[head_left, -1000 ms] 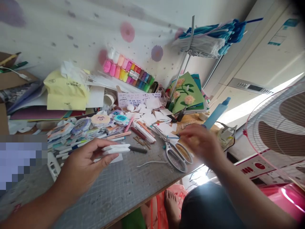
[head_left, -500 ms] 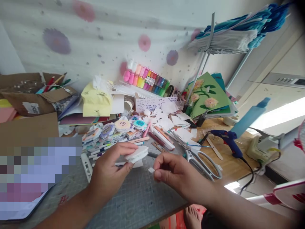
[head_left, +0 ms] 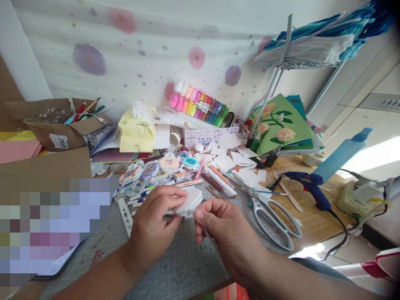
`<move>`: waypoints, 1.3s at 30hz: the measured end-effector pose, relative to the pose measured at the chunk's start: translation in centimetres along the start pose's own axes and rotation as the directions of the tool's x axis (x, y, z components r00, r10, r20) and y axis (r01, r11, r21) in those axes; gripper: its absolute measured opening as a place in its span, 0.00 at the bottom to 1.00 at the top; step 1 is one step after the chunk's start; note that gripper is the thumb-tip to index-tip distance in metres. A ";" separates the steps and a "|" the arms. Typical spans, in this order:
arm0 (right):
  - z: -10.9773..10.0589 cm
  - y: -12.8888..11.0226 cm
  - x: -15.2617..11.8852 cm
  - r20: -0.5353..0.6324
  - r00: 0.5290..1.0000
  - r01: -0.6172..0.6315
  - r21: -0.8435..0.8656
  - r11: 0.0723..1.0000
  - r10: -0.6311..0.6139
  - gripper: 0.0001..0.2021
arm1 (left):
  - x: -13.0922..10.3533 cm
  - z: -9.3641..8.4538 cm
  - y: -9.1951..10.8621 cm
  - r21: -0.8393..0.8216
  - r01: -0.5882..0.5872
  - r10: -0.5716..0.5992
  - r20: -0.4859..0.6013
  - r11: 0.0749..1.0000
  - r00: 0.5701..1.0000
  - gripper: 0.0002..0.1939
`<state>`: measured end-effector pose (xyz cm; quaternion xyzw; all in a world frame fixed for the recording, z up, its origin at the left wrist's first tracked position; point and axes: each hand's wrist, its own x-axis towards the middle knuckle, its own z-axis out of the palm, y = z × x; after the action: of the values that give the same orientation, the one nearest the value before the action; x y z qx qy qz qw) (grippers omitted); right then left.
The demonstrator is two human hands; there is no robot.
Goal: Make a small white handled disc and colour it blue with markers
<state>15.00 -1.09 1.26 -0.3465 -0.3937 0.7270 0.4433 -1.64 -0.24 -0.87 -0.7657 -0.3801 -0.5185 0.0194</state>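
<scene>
White piece [head_left: 190,202], both hands at it, over a grey mat [head_left: 175,266]

Left hand [head_left: 150,227]: thumb below, fingers above, pinching the left side of the piece, which is held up off the mat.
Right hand [head_left: 231,229]: thumb and fingers drawn together at the piece's right edge; whether they pinch the piece or a separate scrap, cannot tell.
Recent change: right hand, formerly just apart from the piece, now brought in to its edge. Effect, as judged: both hands now engaged on one item, the left apparently steadying it.
Scissors [head_left: 251,193]: unmoved, right of the right hand, handles towards the near right.
Brush [head_left: 275,193] and wooden stick [head_left: 292,196]: right, beyond the scissors' handles.
Glue gun [head_left: 321,200]: farther right, on the wooden table [head_left: 312,225], its cord running near.
Markers [head_left: 223,183]: just beyond the hands; a pen [head_left: 125,214] lies left of the left hand.
Decorated pieces [head_left: 168,162]: heaped, far side; paper scraps [head_left: 221,162] to their right.
Edges: the table's near edge passes below the right forearm. Mat surface shows between the forearms, giving room towards the near side; markers limit far movement, scissors limit rightward movement.
</scene>
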 end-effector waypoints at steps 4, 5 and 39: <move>0.6 -0.4 -0.1 -0.056 0.998 -0.029 -0.034 0.999 0.027 0.15 | 0.1 -0.3 0.4 0.025 -0.049 0.049 0.002 0.998 0.999 0.13; 0.6 -0.5 -0.1 -0.062 0.998 -0.035 -0.041 0.999 0.033 0.15 | 0.1 -0.3 0.5 0.036 -0.065 0.064 0.007 0.997 0.998 0.14; -6.5 -4.9 0.4 0.336 0.651 0.313 -0.936 -0.162 -0.680 0.13 | 0.2 0.1 -0.2 -0.302 0.512 -0.501 0.120 0.804 0.857 0.04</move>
<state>22.22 2.45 2.58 -0.4557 -0.7974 -0.0207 0.3950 -1.68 0.07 -0.84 -0.6378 -0.4806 -0.5465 -0.2521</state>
